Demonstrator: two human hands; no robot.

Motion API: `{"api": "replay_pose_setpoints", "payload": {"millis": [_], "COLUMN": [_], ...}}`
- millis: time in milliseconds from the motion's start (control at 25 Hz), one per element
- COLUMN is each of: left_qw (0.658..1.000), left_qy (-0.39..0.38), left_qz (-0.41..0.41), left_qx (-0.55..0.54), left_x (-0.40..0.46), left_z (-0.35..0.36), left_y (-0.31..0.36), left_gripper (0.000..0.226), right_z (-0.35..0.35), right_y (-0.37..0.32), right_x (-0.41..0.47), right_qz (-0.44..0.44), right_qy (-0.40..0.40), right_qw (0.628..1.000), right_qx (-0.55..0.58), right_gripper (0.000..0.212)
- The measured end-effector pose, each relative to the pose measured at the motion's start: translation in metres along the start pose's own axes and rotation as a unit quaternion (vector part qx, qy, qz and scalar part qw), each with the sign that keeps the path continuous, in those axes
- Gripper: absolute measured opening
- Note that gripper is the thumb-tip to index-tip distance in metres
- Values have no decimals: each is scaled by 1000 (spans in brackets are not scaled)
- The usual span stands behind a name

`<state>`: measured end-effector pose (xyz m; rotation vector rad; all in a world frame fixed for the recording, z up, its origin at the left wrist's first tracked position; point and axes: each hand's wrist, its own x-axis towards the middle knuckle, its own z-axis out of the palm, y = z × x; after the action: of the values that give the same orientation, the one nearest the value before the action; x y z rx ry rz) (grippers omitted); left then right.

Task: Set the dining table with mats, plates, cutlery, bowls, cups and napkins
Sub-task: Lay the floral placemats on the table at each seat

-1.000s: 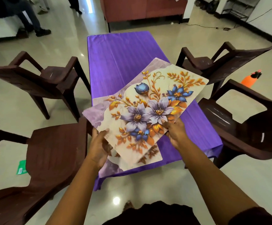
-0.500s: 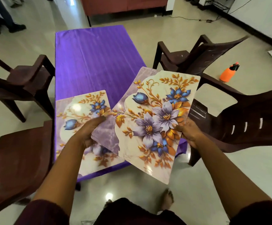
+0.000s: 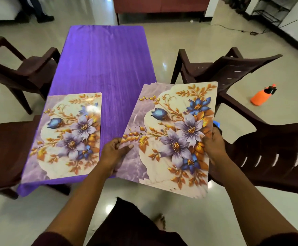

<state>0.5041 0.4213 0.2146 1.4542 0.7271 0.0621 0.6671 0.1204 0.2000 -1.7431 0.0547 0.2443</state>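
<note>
Around you stand four dark brown plastic armchairs: the far left chair [image 3: 22, 68] and the near left chair [image 3: 4, 150] on one side, the far right chair [image 3: 222, 68] and the near right chair [image 3: 272, 148] on the other. An orange spray bottle [image 3: 262, 95] lies tilted on the glossy pale floor [image 3: 189, 38] to your right. Beyond, you see a reddish sofa [image 3: 160, 5] and a black wire rack [image 3: 272, 9].

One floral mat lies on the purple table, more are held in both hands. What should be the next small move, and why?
Probably lower the held mats onto the bare purple cloth at the near right corner, beside the laid mat: both the left hand and the right hand grip them above that spot.
</note>
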Motion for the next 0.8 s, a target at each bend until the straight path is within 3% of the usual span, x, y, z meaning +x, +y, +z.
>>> {"api": "replay_pose_setpoints", "payload": {"millis": [120, 240, 360, 560, 800], "left_qw": [996, 992, 994, 998, 998], "left_qy": [-19, -47, -24, 16, 61], "left_qz": [62, 70, 80, 60, 25], "left_qx": [66, 98, 67, 13, -18], "left_x": [-5, -7, -1, 28, 67], "left_z": [2, 9, 19, 19, 15], "left_y": [0, 14, 19, 17, 15], "left_gripper": [14, 23, 29, 26, 27], "right_z": [-2, 1, 0, -18, -52], "right_y": [-10, -13, -19, -30, -36], "right_x": [10, 22, 34, 75, 127], "right_qz": [-44, -47, -58, -55, 3], "right_qy": [-2, -6, 0, 31, 114], "right_qw": [999, 999, 998, 998, 990], "right_qx": [-27, -15, -13, -17, 80], "right_gripper": [33, 23, 33, 28, 24]}}
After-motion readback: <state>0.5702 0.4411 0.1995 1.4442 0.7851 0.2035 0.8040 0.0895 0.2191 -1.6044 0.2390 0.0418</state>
